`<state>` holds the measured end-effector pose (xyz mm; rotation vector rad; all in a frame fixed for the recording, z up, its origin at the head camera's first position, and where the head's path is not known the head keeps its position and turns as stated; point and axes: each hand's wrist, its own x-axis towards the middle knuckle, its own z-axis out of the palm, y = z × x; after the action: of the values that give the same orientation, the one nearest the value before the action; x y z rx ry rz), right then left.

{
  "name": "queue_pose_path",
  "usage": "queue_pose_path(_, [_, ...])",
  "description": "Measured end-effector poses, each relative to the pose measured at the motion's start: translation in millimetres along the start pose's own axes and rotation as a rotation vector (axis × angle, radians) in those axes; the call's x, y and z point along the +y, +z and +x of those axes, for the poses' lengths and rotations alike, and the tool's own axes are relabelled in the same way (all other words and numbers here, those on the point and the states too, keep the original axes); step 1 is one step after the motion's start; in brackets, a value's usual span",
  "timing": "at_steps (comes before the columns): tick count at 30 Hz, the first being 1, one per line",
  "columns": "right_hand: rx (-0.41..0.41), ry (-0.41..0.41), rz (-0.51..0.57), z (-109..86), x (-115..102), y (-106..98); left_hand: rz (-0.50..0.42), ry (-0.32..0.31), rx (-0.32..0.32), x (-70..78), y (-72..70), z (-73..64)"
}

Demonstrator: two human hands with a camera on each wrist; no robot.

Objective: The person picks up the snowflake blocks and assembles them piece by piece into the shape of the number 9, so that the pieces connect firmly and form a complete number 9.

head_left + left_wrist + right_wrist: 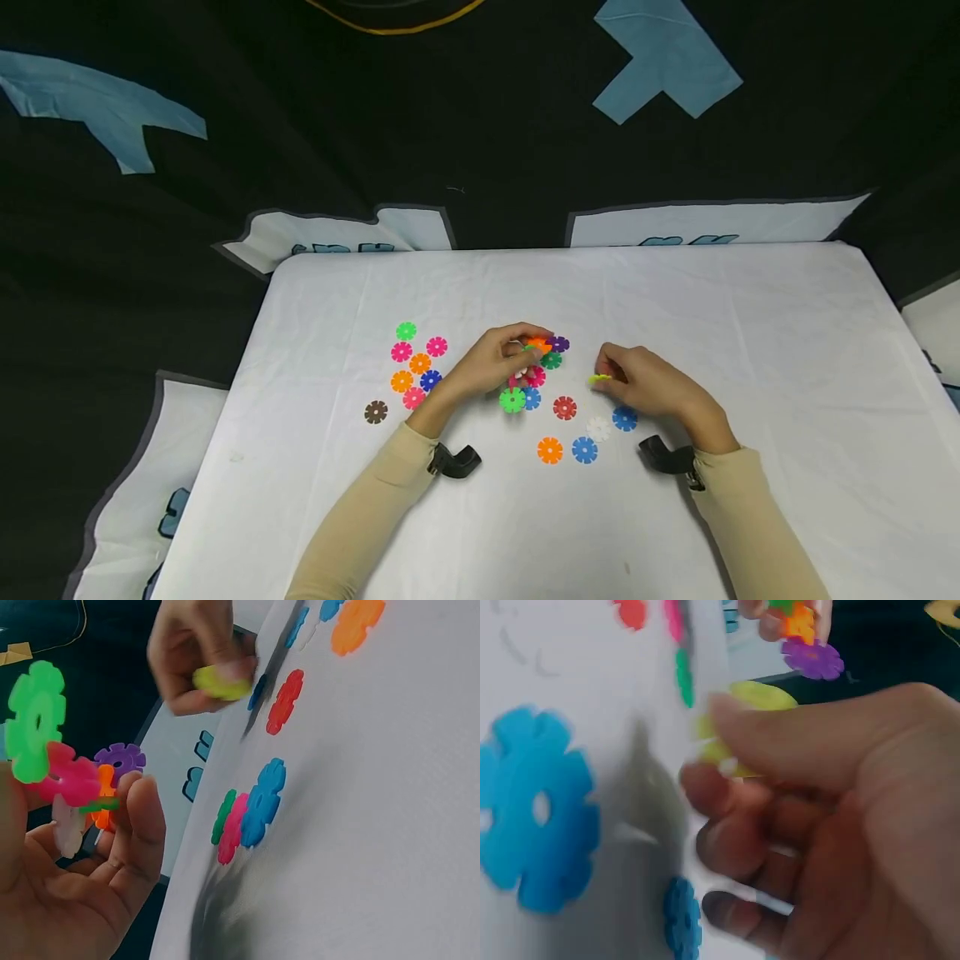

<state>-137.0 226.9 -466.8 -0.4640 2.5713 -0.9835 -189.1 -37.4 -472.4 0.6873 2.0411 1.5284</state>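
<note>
My left hand (487, 365) holds a cluster of joined, notched plastic snowflake discs above the table. In the left wrist view the cluster shows a bright green disc (36, 720), a pink disc (71, 776), a white disc (67, 829), an orange disc (103, 796) and a purple disc (121, 759); the fingers hide part of it. A yellow snowflake disc (763, 696) is pinched between thumb and fingers of my right hand (654, 385), to the right of the cluster. Below the left hand lie a light blue disc (262, 801), a pink disc and a dark green disc (551, 361).
Loose discs lie on the white tablecloth (787, 375): red (565, 407), orange (550, 451), blue (584, 450), white (598, 428) and another blue disc (625, 418) near the right wrist. Left of the left hand several more surround an orange disc (420, 363), with a brown disc (376, 412) apart.
</note>
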Motion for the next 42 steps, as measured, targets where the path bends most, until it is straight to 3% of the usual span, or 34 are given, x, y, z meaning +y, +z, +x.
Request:
queue_pose_path(3, [0.078, -0.043, 0.194, 1.6, 2.2, -2.1, -0.032, -0.001, -0.015, 0.0, 1.1, 0.6])
queue_pose_path(7, [0.123, -0.090, 0.451, 4.8, 0.8, -2.5, -0.012, -0.004, -0.010, -0.4, 2.5, 1.3])
queue_pose_path(11, [0.115, -0.118, 0.567, 8.0, -2.9, 1.7, 0.003, 0.002, -0.004, -0.4, 4.1, 1.5])
queue_pose_path(25, [0.125, -0.115, 0.594, 10.1, -11.0, 8.7, -0.020, -0.004, 0.036, 0.2, 7.0, 1.9])
queue_pose_path(26, [0.127, -0.112, 0.589, 10.0, -12.2, 8.4, -0.017, -0.001, 0.040, 4.5, 6.9, 0.4])
queue_pose_path(35, [0.115, -0.112, 0.573, 7.9, -18.9, 8.6, 0.020, 0.058, 0.065, -1.6, 7.1, 1.3])
queue_pose_path(42, [0.158, -0.084, 0.552, 6.3, -24.3, 9.6, -0.007, 0.064, 0.085, -2.6, 10.5, 2.2])
